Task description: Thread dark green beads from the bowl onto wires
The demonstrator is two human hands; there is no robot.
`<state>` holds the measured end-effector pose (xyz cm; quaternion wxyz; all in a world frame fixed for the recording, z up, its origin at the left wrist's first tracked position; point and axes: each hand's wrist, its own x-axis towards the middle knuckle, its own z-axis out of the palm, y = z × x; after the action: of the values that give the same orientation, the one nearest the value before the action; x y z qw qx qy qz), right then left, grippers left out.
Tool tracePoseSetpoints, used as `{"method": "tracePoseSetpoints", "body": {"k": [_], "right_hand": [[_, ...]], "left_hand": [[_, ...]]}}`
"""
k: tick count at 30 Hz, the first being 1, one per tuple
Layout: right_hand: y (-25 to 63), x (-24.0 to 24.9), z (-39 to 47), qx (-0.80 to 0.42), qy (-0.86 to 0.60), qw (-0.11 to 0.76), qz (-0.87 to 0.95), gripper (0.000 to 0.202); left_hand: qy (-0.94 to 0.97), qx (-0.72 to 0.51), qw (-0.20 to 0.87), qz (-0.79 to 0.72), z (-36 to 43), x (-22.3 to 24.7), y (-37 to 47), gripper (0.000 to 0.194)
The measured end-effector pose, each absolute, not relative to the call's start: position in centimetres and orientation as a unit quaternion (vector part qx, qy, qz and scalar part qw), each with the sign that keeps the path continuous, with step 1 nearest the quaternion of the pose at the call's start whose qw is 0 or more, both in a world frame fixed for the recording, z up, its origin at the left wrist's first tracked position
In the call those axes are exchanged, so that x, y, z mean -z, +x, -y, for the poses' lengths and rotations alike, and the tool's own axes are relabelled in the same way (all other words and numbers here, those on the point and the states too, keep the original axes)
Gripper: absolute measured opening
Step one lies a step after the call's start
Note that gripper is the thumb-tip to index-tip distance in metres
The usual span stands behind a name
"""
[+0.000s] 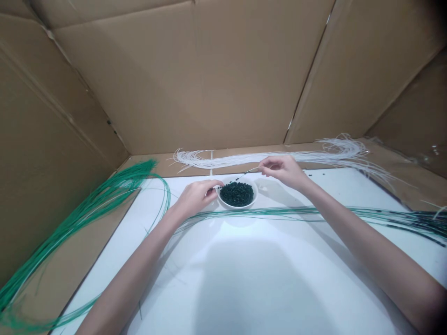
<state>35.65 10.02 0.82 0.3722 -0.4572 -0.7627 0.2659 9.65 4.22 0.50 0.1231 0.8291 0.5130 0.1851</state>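
Observation:
A white bowl [256, 195] full of small dark green beads [237, 194] stands on the white board. Above its back rim runs a thin pale strand [241, 177] with a few dark beads on it. My left hand [197, 197] is at the bowl's left rim, its fingers pinched on the strand's left end. Behind and right of the bowl, my right hand [282, 171] pinches the strand's other end between thumb and forefinger.
White strands [244, 159] lie along the back. Green strands [91, 200] are bunched at the left. More green strands [279, 211] cross in front of the bowl, with dark beaded ends [428, 223] at the right. Cardboard walls [209, 83] surround the white board [244, 279].

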Motion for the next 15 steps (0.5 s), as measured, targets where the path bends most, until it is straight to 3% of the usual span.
{"method": "tracePoseSetpoints", "body": {"k": [15], "right_hand": [[35.63, -0.87, -9.98, -0.250, -0.468, 0.363, 0.766, 0.023]], "left_hand": [[0.853, -0.139, 0.074, -0.498, -4.03, -0.43, 9.86, 0.031]]}}
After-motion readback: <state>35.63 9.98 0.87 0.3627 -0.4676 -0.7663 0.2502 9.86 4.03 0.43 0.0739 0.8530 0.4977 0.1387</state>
